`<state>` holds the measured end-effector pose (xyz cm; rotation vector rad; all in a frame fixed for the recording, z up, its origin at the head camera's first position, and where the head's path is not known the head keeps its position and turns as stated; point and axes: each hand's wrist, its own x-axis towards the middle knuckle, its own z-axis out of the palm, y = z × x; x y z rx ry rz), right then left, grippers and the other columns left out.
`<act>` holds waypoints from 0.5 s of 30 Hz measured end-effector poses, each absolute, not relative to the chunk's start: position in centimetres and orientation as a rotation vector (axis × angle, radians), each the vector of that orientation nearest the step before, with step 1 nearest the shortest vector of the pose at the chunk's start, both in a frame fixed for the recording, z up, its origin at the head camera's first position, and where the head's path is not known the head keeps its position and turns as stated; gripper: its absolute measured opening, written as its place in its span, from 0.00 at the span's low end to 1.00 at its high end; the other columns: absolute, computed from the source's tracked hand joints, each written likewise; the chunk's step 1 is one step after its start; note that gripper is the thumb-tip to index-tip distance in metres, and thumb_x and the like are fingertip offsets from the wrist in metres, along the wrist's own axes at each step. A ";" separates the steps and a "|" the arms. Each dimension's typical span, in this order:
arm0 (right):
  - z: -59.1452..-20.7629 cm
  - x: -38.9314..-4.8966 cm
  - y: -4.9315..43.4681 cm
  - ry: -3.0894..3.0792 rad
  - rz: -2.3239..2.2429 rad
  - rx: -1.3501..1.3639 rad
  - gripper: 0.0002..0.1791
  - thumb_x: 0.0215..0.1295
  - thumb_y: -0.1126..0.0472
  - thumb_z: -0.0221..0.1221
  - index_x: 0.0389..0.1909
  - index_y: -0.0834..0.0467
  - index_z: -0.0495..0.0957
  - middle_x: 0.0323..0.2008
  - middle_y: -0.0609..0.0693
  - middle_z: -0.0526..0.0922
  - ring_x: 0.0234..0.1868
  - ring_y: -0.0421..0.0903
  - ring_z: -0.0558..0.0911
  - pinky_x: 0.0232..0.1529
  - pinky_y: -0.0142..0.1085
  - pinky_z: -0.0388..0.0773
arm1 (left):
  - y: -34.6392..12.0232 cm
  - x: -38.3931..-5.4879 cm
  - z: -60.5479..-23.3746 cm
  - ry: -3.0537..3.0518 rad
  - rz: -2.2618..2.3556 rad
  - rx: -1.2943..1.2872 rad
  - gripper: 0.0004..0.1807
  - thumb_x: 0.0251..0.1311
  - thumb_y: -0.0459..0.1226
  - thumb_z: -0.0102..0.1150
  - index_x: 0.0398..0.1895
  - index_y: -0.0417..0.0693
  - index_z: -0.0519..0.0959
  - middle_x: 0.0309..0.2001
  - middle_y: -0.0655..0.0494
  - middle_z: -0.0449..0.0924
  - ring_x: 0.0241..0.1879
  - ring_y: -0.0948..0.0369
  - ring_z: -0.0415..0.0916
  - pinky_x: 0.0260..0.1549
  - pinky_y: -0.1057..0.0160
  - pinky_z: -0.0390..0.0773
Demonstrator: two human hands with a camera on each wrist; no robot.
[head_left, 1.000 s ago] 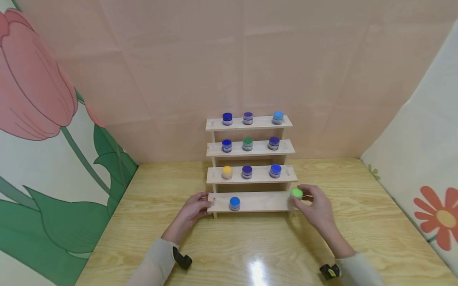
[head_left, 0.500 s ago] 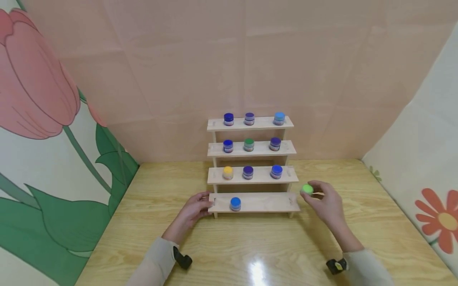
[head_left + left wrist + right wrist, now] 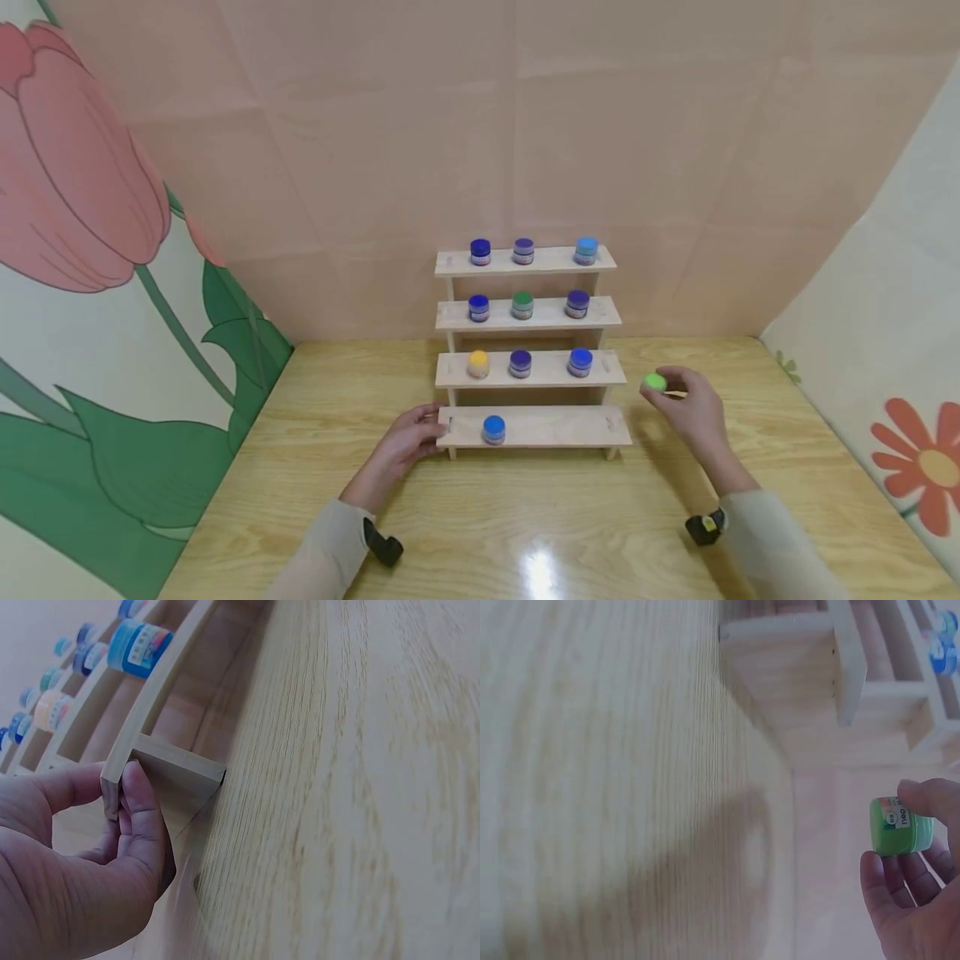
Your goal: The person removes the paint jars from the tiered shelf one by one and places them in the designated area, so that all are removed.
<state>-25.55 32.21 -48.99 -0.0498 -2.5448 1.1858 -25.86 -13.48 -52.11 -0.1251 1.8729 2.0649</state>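
Observation:
A wooden four-step display rack (image 3: pixel 558 427) stands on the table, with small paint jars on its steps. My left hand (image 3: pixel 406 437) pinches the left end of the lowest step between thumb and fingers, as the left wrist view shows closely. To the right of the rack, my right hand (image 3: pixel 693 408) holds a small light green jar (image 3: pixel 900 825) above the table, with the thumb on one side and fingers on the other. One blue-lidded jar (image 3: pixel 493 430) sits on the lowest step, left of its middle.
The third step carries a yellow jar (image 3: pixel 477 364) and two blue or purple ones. On the second is a green-lidded jar (image 3: pixel 522 305) between two dark ones. Three more jars stand on the top step. A pinkish backdrop (image 3: pixel 360 167) rises behind the wooden table (image 3: pixel 480 517).
My right hand has moved right and slightly up with the light green jar, away from the lowest step's right end. The left hand stays at the rack's left end.

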 end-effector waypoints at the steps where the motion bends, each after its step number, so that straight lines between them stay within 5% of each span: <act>1: -49.1 -25.8 32.4 -2.558 1.189 -0.064 0.29 0.66 0.51 0.68 0.59 0.67 0.76 0.54 0.63 0.79 0.53 0.58 0.78 0.39 0.13 0.71 | -13.5 -25.9 -52.1 1.875 2.064 -0.122 0.32 0.65 0.28 0.60 0.71 0.32 0.65 0.61 0.33 0.74 0.42 0.56 0.82 0.35 0.63 0.82; 11: -49.9 -28.4 33.1 -2.646 1.181 -0.167 0.31 0.66 0.51 0.68 0.61 0.67 0.74 0.56 0.68 0.80 0.56 0.63 0.79 0.47 0.40 0.75 | -13.6 -25.9 -52.4 1.875 2.079 -0.094 0.31 0.65 0.27 0.59 0.71 0.31 0.65 0.58 0.34 0.76 0.38 0.58 0.81 0.32 0.65 0.81; 15: -50.2 -29.1 33.1 -2.680 1.229 -0.208 0.32 0.66 0.51 0.67 0.63 0.66 0.72 0.58 0.68 0.78 0.58 0.64 0.77 0.46 0.41 0.77 | -13.5 -25.9 -52.4 1.872 2.085 -0.090 0.31 0.65 0.27 0.58 0.71 0.31 0.65 0.58 0.34 0.76 0.38 0.59 0.81 0.31 0.66 0.81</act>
